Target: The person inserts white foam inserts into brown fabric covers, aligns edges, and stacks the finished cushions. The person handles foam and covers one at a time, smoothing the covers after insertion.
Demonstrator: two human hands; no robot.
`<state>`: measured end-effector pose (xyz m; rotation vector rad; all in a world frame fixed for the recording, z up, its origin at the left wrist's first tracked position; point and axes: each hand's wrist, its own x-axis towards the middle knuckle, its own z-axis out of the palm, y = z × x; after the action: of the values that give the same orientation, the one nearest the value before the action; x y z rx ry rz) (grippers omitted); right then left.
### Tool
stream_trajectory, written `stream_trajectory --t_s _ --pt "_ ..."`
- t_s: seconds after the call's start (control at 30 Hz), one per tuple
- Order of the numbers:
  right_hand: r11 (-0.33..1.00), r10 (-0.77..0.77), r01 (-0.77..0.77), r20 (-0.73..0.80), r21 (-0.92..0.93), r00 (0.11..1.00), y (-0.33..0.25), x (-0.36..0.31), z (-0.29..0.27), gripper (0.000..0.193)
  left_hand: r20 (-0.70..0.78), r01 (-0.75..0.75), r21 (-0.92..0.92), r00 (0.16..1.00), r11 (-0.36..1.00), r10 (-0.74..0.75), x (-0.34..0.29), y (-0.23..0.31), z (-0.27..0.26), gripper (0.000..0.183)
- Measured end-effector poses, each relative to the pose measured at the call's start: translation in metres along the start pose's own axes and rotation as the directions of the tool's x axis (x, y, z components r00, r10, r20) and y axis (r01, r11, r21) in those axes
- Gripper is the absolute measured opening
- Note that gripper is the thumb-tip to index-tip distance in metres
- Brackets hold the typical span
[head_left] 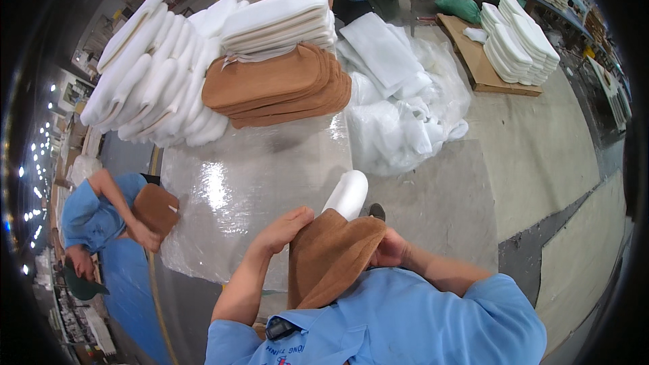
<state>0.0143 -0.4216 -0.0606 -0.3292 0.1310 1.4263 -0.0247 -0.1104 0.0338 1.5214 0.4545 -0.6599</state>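
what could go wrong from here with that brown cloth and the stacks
The brown cloth, creased between the left hand and right hand, might bunch up near the white rounded piece showing past its far edge. The white stack at back left looks uneven, so it might slump if bumped.

Brown cover point(326, 250) over white form point(349, 194)
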Motion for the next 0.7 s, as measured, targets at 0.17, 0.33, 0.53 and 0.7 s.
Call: stream_trajectory --t_s 0.17,0.33,0.53,0.7 --pt "0.988 -0.071 0.059 0.080 0.143 0.994 -0.003 -0.004 0.004 0.072 0.125 -0.032 -0.248 0.990 0.968 0.065 0.005 0.017 0.007 0.020" --pt "0.985 -0.171 0.168 0.100 0.037 0.980 -0.011 0.000 -0.001 0.064 0.113 -0.158 -0.353 0.971 0.922 0.210 0.009 0.024 0.008 0.024" --pt "0.954 -0.281 0.294 0.164 -0.060 0.946 -0.032 0.007 0.034 0.035 0.175 -0.059 -0.237 0.979 0.970 0.103 0.017 0.072 0.024 0.028" --pt "0.764 -0.410 0.399 0.096 -0.507 0.907 -0.035 0.005 0.062 0.016 0.198 -0.013 0.239 0.979 0.971 -0.036 0.023 0.108 0.040 0.031"
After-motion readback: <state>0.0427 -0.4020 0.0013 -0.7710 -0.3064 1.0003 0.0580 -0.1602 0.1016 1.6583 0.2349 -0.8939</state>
